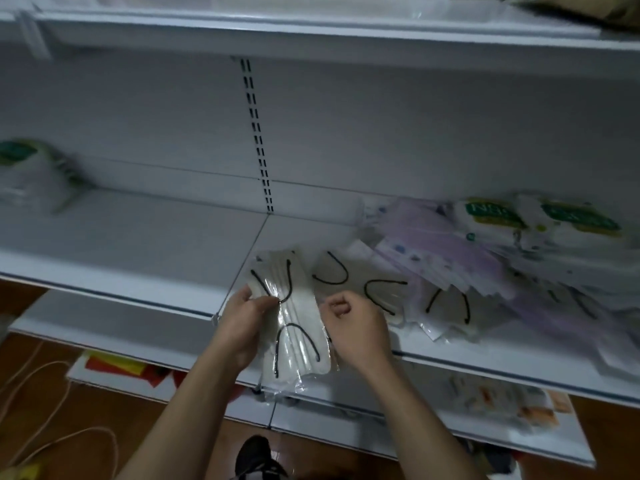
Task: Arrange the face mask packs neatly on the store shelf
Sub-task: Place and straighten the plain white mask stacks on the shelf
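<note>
Pinched by left grip (247, 320) at its left edge, overhanging front lip of shelf (138, 244): face mask pack (298, 327). Right grip (353, 327) curled beside pack's right edge; hold unclear. Glossy clear sleeve, flat white pleated masks, black loops. Judged light, floppy, slippery; best taken by both long edges.

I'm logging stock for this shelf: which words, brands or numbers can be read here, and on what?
"N9": green label on the white mask pack at back right; the rest is blurred.
Blurred, unreadable: green label on the neighbouring white pack.
Blurred, unreadable: green-topped white pack at far left.
No print visible: clear pack of white masks with black ear loops.
</note>
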A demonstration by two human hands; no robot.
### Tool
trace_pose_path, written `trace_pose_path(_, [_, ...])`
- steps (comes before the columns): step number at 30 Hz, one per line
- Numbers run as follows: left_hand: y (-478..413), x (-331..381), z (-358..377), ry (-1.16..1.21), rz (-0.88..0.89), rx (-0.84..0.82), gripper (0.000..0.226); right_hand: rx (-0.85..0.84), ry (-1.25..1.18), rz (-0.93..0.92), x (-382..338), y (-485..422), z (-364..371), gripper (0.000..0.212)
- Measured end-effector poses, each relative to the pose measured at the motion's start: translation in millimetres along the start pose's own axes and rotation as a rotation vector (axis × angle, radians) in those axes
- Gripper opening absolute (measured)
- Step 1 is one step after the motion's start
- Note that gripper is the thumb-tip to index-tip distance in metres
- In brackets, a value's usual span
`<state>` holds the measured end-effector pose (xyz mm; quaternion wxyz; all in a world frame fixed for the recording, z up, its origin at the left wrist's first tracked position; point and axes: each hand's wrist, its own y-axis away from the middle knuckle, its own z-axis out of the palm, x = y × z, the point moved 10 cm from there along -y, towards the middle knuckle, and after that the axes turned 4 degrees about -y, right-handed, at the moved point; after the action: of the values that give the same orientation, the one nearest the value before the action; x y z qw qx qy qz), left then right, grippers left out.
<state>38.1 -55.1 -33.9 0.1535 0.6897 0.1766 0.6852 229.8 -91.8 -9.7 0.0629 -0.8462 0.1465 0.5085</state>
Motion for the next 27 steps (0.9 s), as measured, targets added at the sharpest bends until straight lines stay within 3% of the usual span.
trace_pose_path(6, [-14.7,10.2,-16.9,0.003,0.032,0.015,0.025,0.215,0.373,-0.280,-26.9,-35.6,-32.7,0.025])
trace_pose_path(10, [-30.1,18.3,-25.5,0.015,0.037,-0.028,0.018,-0.044,0.859,-0.048,1.9,-80.1,-17.4,0.055])
trace_pose_path(12, [-38.1,19.8,-27.7,0.002,0.030,-0.062,0.025,-0.100,0.968,0.047,13.7,-89.4,-14.9,0.064])
trace_pose_path(16, [-50.1,26.1,-32.4,-0.017,0.030,-0.137,0.030,0.047,1.080,0.038,0.8,-98.4,-28.4,0.055])
trace_pose_path(21, [-70.3,31.9,-36.0,0.009,0.024,-0.195,0.032,0.308,0.822,-0.111,-26.4,-99.5,-57.3,0.020])
trace_pose_path(25, [-79.9,32.9,-32.7,0.081,0.014,-0.228,0.032,0.605,0.434,-0.105,-47.3,-76.9,-92.6,0.023])
trace_pose_path(27, [-83.3,32.7,-30.8,0.127,-0.003,-0.250,0.031,0.530,0.068,0.030,-42.2,-74.6,-81.4,0.017])
